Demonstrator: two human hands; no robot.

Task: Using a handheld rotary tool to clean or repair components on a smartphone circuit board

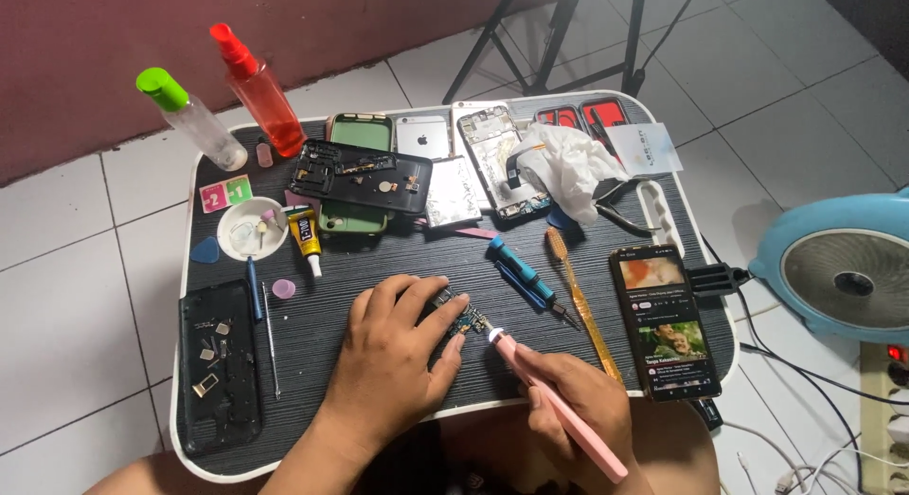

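The right hand [578,400] is closed in a pen-like grip around a pink tool [559,405], held at a slant so that its white tip rests on the small circuit board [461,320] near the middle of the table. The left hand [393,353] lies flat over the near left part of that board, fingers curled down on it, apparently pinning it so it does not slide under the tip. The board sits on the dark ribbed table [398,258], close to the near edge.

Just right of the board lie a blue screwdriver [523,275] and a toothbrush [579,301] with an orange handle, both within easy reach of the working hand. Further right a phone [668,320] with a lit screen lies face up, turned toward the person, likely so it can be watched while working.

On the left side a black phone back [220,362] holds small loose metal parts, like a tray. Beyond it stand a white dish [252,228], a small tube of glue [305,237] and a blue pick [204,251].

Along the far edge are opened phones: a black frame [360,176] over a green case [361,133], a silver phone back [423,135] and a stripped phone body [492,154] beside a crumpled tissue [568,163]. Two bottles stand at the far left corner, one clear with a green cap [192,119], one a red spray bottle [258,90]. A blue fan [838,268] sits on the floor to the right.
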